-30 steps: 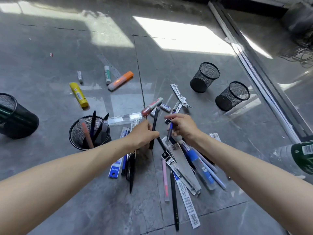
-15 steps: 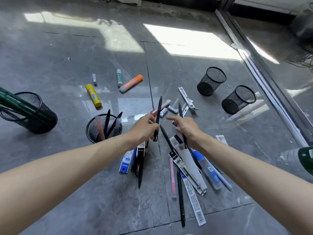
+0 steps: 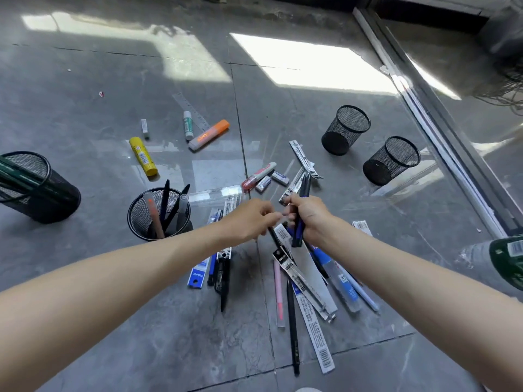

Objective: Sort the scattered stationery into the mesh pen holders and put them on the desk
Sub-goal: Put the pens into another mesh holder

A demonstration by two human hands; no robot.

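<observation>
A grey tiled floor with bright sun patches is carrying everything. Four mesh holders are standing on it. The left holder at 9 o'clock is carrying green pencils that are leaning out. The middle holder, at 8 o'clock from the hands, is holding four pens. Two empty holders are sitting at 2 o'clock, near each other but apart.

The right hand is clamping its grip round a small bundle of dark pens, which it is holding up over the pile. The bundle's long axis is running roughly 12 to 6 o'clock, with the top tilting slightly toward 1; its count is hard to tell. The left hand is hovering just beside it at 9 o'clock, fingers curling toward the bundle. Blur is hiding whether that grip is pinching anything.

At 6 o'clock from the hands, loose stationery is lying in a pile: one black pen and one pink pen, both lying 12 to 6, with flat refill packs fanning toward 5. At 11 o'clock, one yellow glue stick, one orange highlighter, one white stick and one steel ruler are lying scattered.
</observation>
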